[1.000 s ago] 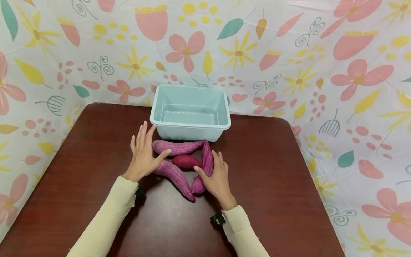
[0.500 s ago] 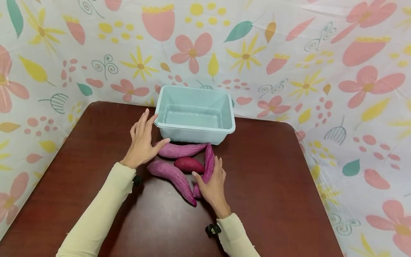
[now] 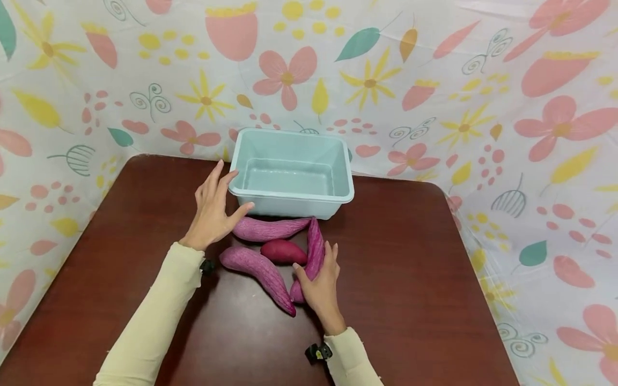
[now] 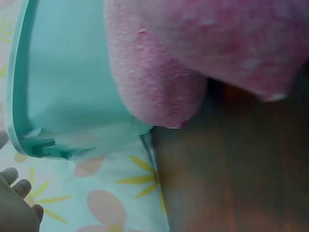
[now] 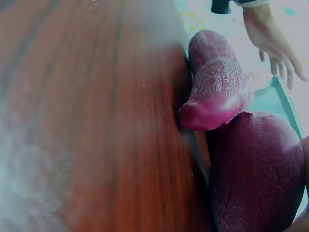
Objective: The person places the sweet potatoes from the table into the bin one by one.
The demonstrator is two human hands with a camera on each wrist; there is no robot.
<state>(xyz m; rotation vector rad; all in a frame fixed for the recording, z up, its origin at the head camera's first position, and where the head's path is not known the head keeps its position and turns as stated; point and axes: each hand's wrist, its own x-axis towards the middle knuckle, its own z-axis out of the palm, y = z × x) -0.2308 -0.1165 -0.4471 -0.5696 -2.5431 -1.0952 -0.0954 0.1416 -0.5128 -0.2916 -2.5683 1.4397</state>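
Three long, curved purple sweet potatoes and a smaller dark red one [image 3: 283, 251] lie grouped on the brown table. My right hand [image 3: 321, 287] grips the rightmost purple sweet potato [image 3: 316, 249], thumb on its left side and fingers on its right; in the right wrist view its rough end [image 5: 256, 174] looms close. Over the left rim of the light blue bin [image 3: 299, 206], my left hand [image 3: 210, 214] is spread and holds nothing. Its thumb partly covers the back purple sweet potato [image 3: 270, 229]. The front-left purple sweet potato [image 3: 258, 271] lies untouched.
The bin stands open at the table's back edge, just behind the sweet potatoes. Floral cloth [image 3: 285, 75] hangs behind and to both sides of the table [image 3: 410, 279]. Small black wrist cameras [image 3: 318, 353] sit at both cuffs.
My left hand has risen slightly toward the bin's left rim, fingers still spread. My right hand stays at the rightmost purple sweet potato. The head view has shifted a little.
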